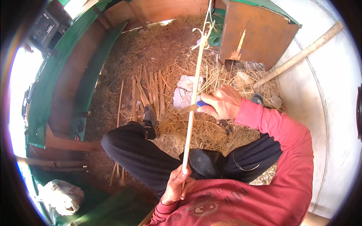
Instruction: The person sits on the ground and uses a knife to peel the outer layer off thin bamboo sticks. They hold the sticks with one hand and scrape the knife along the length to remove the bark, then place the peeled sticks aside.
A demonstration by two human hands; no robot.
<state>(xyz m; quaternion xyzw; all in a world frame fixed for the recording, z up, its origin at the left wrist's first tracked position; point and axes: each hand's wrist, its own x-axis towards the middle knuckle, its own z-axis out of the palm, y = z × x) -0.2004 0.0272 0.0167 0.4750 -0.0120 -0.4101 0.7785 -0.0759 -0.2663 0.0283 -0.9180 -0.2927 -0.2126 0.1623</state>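
Observation:
A long pale strip of wood or bamboo point(189, 132) slants upward in front of me, with thin curled shavings point(205, 34) still hanging from its far end. My left hand point(176, 185) is closed around its near end, close to my lap. Higher up, my right hand point(223, 102) grips a knife with a blue handle point(202, 103). The brownish blade lies across the strip and appears to touch it. Fingers of the right hand partly hide the handle.
Split wooden strips point(154, 90) lie on the straw-strewn ground beyond my left foot. Pale stones point(184, 92) sit between my feet. A brown wooden box point(256, 35) stands ahead, a pole point(298, 54) leans at right, and a white plastic bag point(62, 196) rests lower left.

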